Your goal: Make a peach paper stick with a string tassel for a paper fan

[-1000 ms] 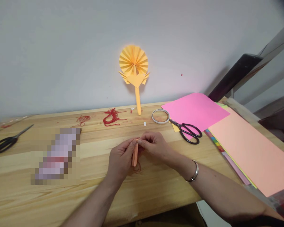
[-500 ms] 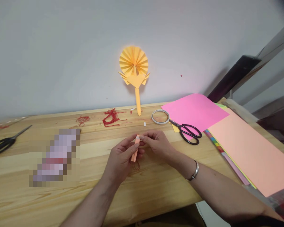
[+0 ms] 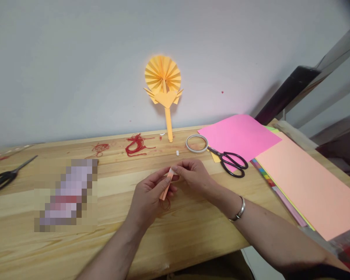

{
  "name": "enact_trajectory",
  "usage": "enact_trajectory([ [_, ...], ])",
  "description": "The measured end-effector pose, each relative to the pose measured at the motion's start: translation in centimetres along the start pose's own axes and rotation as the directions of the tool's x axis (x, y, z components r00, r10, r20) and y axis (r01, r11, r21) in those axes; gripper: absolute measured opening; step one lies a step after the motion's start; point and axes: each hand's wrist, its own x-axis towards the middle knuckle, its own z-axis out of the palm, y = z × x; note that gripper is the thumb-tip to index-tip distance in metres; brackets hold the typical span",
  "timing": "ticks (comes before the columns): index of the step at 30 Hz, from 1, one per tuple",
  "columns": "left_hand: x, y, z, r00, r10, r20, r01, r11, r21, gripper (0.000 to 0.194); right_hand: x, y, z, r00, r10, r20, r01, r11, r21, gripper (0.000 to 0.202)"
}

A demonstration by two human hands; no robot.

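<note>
A narrow folded strip of orange paper (image 3: 165,189), with a whitish patch at its upper end, is held tilted above the wooden table (image 3: 111,206). My left hand (image 3: 148,194) grips its middle between thumb and fingers. At the top end, my right hand (image 3: 191,173) pinches the strip near the whitish patch. A thin loop of red thread (image 3: 165,203) hangs or lies just below the strip. A small white piece (image 3: 177,153) lies behind my hands.
A yellow paper fan (image 3: 163,76) leans on the wall. Red thread (image 3: 136,145), a tape roll (image 3: 196,143), black scissors (image 3: 233,161) and pink paper (image 3: 239,134) lie behind. Orange sheets (image 3: 306,182) are right; other scissors (image 3: 6,179) and a blurred item (image 3: 72,190) left.
The paper strip is tilted a little more to the right at its top. Both hands stay on it, with only a slight shift of the fingers. The view has moved slightly.
</note>
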Motion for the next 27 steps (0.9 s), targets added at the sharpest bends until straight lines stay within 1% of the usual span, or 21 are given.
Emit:
enact_trajectory([
  [5, -0.1, 0.0, -0.1, 1.000, 0.013, 0.027, -0.011, 0.999, -0.051, 0.035, 0.1, 0.0, -0.1, 0.999, -0.028, -0.023, 0.028, 1.000, -0.010, 0.022],
  [8, -0.1, 0.3, 0.0, 0.999, -0.011, 0.040, 0.015, 0.994, -0.104, 0.035, 0.1, 0.0, -0.1, 0.998, -0.033, -0.048, 0.032, 0.999, -0.037, 0.023],
  [11, -0.1, 0.5, 0.0, 0.997, -0.072, 0.038, 0.077, 0.984, -0.158, 0.031, 0.2, 0.1, -0.1, 0.999, -0.036, -0.038, 0.034, 0.998, -0.046, 0.022],
  [15, 0.2, 0.5, -0.1, 0.985, -0.164, 0.052, 0.171, 0.968, -0.184, 0.021, 0.3, 0.4, -0.1, 0.997, -0.074, -0.020, 0.072, 0.994, -0.082, 0.022],
  [18, 0.5, 0.6, -0.1, 0.958, -0.275, 0.084, 0.286, 0.934, -0.214, 0.017, 0.3, 0.6, -0.1, 0.996, -0.091, -0.012, 0.090, 0.993, -0.082, 0.020],
  [20, 0.6, 0.7, -0.2, 0.938, -0.328, 0.111, 0.346, 0.906, -0.243, 0.015, 0.4, 0.6, -0.1, 0.994, -0.108, 0.006, 0.109, 0.992, -0.066, 0.019],
  [24, 0.6, 1.0, -0.3, 0.915, -0.368, 0.166, 0.402, 0.867, -0.295, 0.014, 0.5, 0.8, -0.3, 0.992, -0.122, 0.043, 0.123, 0.991, -0.046, 0.019],
  [27, 0.6, 1.0, -0.4, 0.912, -0.365, 0.186, 0.408, 0.857, -0.316, 0.014, 0.5, 1.0, -0.3, 0.992, -0.122, 0.041, 0.124, 0.991, -0.049, 0.019],
])
